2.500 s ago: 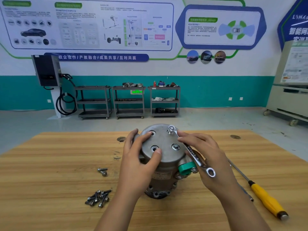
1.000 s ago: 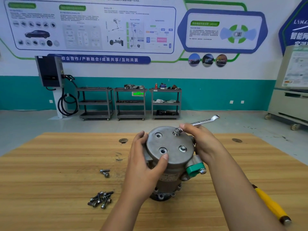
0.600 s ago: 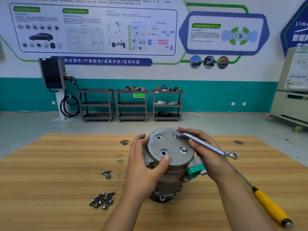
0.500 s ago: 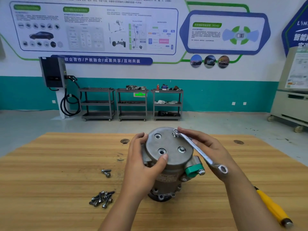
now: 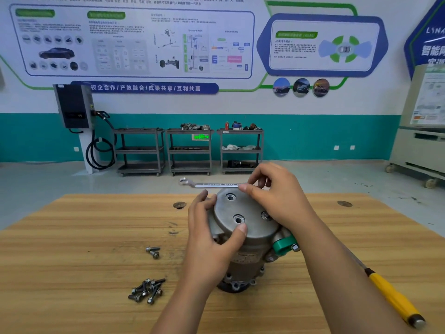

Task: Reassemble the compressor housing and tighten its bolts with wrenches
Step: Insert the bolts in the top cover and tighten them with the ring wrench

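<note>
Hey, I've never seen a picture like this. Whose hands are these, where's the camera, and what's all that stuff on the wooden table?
There is no machine here: these are a person's two bare hands, filmed by a wide-angle camera worn on the head, looking forward and down. The left hand grips a grey metal compressor housing standing on a wooden table. The right hand pinches a slim wrench at the housing's far edge; the wrench end under that hand is hidden. The round cover shows one bolt fitted and two open holes. On the table lie a pile of loose bolts, two more bolts and a yellow-handled screwdriver.
</note>
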{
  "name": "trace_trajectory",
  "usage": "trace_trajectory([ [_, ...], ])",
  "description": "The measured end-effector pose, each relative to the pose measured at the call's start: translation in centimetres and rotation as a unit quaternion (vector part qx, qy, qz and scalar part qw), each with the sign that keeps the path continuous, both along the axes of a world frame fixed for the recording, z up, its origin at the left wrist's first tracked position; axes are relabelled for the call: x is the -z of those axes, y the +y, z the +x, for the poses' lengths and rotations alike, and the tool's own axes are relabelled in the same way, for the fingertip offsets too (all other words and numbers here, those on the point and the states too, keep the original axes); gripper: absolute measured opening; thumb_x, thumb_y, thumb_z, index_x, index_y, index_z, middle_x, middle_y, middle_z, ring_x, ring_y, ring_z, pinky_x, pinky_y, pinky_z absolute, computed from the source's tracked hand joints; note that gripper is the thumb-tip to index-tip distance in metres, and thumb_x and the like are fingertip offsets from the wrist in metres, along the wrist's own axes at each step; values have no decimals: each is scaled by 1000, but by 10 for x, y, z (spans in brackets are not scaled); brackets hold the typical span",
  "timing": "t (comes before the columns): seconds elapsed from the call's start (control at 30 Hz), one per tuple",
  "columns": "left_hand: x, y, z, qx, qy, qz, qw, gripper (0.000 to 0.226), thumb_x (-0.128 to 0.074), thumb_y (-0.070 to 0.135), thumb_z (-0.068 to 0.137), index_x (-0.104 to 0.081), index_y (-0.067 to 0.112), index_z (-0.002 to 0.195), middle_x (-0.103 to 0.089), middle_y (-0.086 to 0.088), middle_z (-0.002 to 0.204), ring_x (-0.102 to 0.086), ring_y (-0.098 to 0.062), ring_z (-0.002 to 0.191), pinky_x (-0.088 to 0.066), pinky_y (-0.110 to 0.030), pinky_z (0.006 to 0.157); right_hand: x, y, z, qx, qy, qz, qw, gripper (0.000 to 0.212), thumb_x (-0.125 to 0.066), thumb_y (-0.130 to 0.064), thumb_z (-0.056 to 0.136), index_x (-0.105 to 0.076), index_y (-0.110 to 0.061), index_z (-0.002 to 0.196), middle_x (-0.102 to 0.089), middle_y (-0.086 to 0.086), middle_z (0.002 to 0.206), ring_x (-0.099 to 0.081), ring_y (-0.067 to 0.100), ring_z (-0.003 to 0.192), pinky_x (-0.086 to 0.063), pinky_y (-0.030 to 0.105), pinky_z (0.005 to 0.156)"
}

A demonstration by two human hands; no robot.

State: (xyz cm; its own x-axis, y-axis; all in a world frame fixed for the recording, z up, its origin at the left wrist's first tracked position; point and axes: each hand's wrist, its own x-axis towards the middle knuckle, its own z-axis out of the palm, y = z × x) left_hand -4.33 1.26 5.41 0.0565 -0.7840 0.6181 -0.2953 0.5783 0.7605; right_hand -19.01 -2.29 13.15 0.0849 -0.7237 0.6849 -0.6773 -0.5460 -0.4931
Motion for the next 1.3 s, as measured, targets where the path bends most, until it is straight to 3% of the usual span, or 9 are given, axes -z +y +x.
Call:
trace_trajectory([
  [0.23, -1, -1, 5, 0, -4, -1, 1000, 53, -58, 64, 58, -37, 55, 106, -26, 33, 135, -29, 23, 118, -33, 2, 82, -1, -20, -6, -47, -141, 222, 964, 11, -61, -36, 86, -63, -26, 87, -63, -9, 86, -57, 7, 77, -40, 25, 61],
  [0.37, -1, 0, 6, 4, -4, 10, 1000, 53, -59, 62, 59, -37, 52, 105, -29, 28, 135, -32, 20, 118, -32, 4, 81, -1, -25, -15, -111, -321, 298, 892, 4, -63, -13, 83, -65, -14, 80, -72, 6, 86, -61, 24, 70, -44, 36, 69],
  [0.47, -1, 0, 6, 8, -3, 9, 1000, 52, -61, 59, 60, -37, 50, 106, -29, 27, 135, -32, 18, 119, -31, 4, 82, 7, -21, -23, -193, -417, 290, 840, 22, -63, -5, 81, -60, -9, 102, -74, 2, 95, -69, 20, 77, -51, 40, 84],
  [0.6, -1, 0, 6, 7, 1, 6, 1000, 55, -59, 62, 58, -37, 49, 108, -30, 28, 133, -34, 14, 120, -34, -7, 90, 34, -3, -27, -250, -496, 209, 805, 26, -62, -10, 71, -66, -11, 97, -74, 2, 95, -70, 13, 84, -57, 27, 67],
  [0.73, -2, 0, 7, 9, 3, 10, 1000, 54, -60, 62, 59, -36, 54, 107, -30, 32, 132, -35, 16, 118, -36, -7, 88, 57, 17, -29, -270, -425, 156, 850, 27, -59, -7, 79, -74, -19, 98, -70, 5, 110, -65, 19, 104, -56, 28, 79],
  [0.93, -1, 0, 9, 16, 10, 9, 1000, 54, -67, 54, 62, -37, 50, 108, -30, 30, 133, -36, 15, 119, -36, -6, 90, 41, 33, -26, -96, -127, 65, 985, 41, -57, -13, 90, -64, -53, 97, -58, -32, 116, -35, -7, 124, -32, 15, 98],
  [1.07, -2, 3, 8, 13, 15, -3, 1000, 56, -60, 62, 58, -38, 46, 107, -33, 23, 132, -38, 11, 118, -37, -7, 90, 17, 32, -9, -10, 24, -2, 1000, 19, -66, -28, 83, -66, -43, 96, -58, -22, 98, -43, 11, 108, -32, 43, 97],
  [1.2, -2, 3, 7, 18, 15, 4, 1000, 51, -66, 51, 66, -38, 51, 108, -38, 21, 128, -43, 14, 111, -42, -7, 82, 0, 19, 4, 40, 75, -24, 996, 6, -67, -39, 79, -67, -34, 81, -55, -16, 84, -44, 11, 99, -21, 32, 81],
  [1.3, -1, 2, 8, 3, -3, -1, 1000, 47, -64, 48, 68, -37, 51, 106, -32, 29, 129, -37, 18, 114, -40, -8, 84, -7, 8, 14, 78, 102, -20, 992, 19, -65, -45, 80, -54, -32, 71, -46, -16, 75, -39, 10, 90, -16, 30, 73],
])
